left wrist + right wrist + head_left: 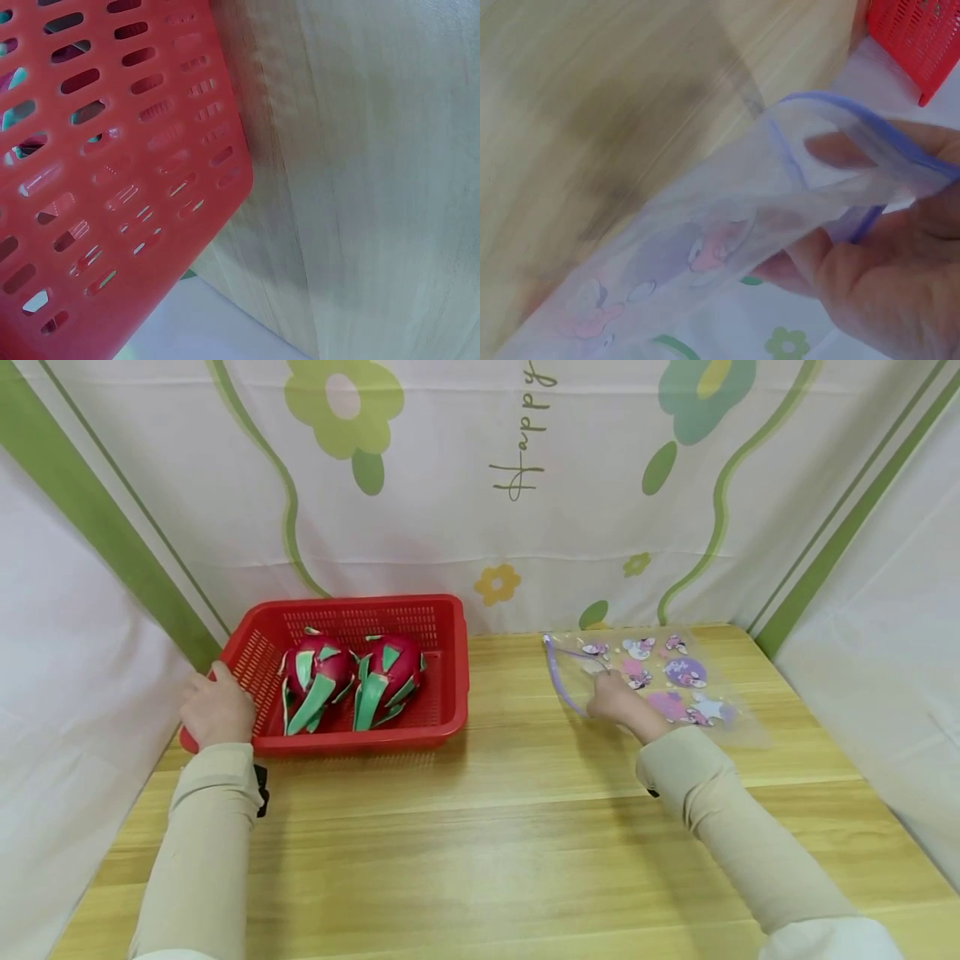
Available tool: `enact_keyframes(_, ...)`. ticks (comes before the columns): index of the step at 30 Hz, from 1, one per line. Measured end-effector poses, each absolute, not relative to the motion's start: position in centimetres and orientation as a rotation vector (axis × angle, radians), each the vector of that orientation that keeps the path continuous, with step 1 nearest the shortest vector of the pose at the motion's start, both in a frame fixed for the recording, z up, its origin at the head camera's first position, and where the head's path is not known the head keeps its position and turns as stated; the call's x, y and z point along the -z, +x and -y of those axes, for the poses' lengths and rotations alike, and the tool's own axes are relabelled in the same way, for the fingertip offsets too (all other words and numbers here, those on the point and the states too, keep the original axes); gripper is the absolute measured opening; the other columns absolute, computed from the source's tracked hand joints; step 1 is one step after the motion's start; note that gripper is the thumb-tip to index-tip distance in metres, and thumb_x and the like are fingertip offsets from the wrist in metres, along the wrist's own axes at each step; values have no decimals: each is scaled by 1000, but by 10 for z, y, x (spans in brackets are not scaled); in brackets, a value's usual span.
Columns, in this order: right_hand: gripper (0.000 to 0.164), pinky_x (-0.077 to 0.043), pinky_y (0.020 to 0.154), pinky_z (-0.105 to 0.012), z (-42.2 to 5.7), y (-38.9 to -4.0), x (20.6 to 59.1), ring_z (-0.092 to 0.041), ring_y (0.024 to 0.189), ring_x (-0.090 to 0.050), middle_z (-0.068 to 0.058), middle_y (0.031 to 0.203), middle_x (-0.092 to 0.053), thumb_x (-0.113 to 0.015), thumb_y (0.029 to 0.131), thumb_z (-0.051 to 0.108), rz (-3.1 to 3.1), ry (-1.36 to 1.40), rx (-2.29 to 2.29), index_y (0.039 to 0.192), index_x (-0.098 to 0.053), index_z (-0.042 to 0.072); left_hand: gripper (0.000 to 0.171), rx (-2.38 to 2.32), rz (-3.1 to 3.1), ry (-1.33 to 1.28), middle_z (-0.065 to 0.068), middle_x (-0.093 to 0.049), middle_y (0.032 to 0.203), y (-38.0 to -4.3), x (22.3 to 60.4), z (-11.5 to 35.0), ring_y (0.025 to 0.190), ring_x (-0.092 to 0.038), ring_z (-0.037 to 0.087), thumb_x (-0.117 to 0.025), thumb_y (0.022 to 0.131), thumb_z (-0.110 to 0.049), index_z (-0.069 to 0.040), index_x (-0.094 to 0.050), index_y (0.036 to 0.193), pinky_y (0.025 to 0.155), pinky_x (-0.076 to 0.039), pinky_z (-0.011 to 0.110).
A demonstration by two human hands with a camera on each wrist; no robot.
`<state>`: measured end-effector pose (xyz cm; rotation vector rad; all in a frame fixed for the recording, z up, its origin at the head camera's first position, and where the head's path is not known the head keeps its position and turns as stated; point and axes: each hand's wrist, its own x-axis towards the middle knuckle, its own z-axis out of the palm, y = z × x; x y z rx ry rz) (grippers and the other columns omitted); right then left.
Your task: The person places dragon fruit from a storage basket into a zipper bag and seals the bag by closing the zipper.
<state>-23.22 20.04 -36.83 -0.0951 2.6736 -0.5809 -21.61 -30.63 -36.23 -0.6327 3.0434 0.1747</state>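
Note:
My left hand [217,706] grips the left rim of a red slotted plastic basket [360,741] at the left of the table. Inside it, two dragon fruits [321,664] with green scales lie side by side. The left wrist view has only the basket's slotted wall [112,150], not the hand. On the right, my right hand [618,702] pinches the purple-edged mouth of a clear zip bag [641,652] printed with cartoon figures. The right wrist view shows the bag's mouth [832,99] parted, with a finger seen through the film; the bag's body [667,262] slants away.
The wooden table [465,860] stretches in front of the basket and the bag. A white cloth with flowers [450,527] hangs behind, and plain white cloth walls [67,652] close off both sides. A bare strip of tabletop separates basket and bag.

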Motion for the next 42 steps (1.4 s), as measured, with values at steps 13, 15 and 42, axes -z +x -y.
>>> enact_keyframes(13, 64, -39, 40, -22, -198, -226, 362, -16, 51, -47, -29, 139, -44, -48, 74, -6, -2984, -40, 556, 138, -42, -7, 59, -193, -3034, -633, 49, -33, 123, -215, 361, 305, 108, -40, 56, -39, 97, -19, 14, -15, 139, 73, -48, 58)
enact_keyframes(15, 66, -43, 43, -25, -198, -224, 361, -23, 61, -53, -29, 139, -44, -49, 73, -7, -3045, -47, 525, 138, -41, -8, 58, -198, -3037, -635, 48, -33, 123, -215, 361, 304, 108, -39, 56, -40, 97, -19, 15, -16, 137, 72, -48, 58)
enact_keyframes(42, 100, 0, 103, -78, -198, -216, 363, -62, 136, 13, -22, 158, 18, -58, 67, -6, -3084, -29, 633, 149, -1, -9, 49, -357, -3309, -470, 45, -39, 124, -218, 348, 276, 112, -39, 60, -40, 94, -14, 13, -32, 134, 97, -33, 65)
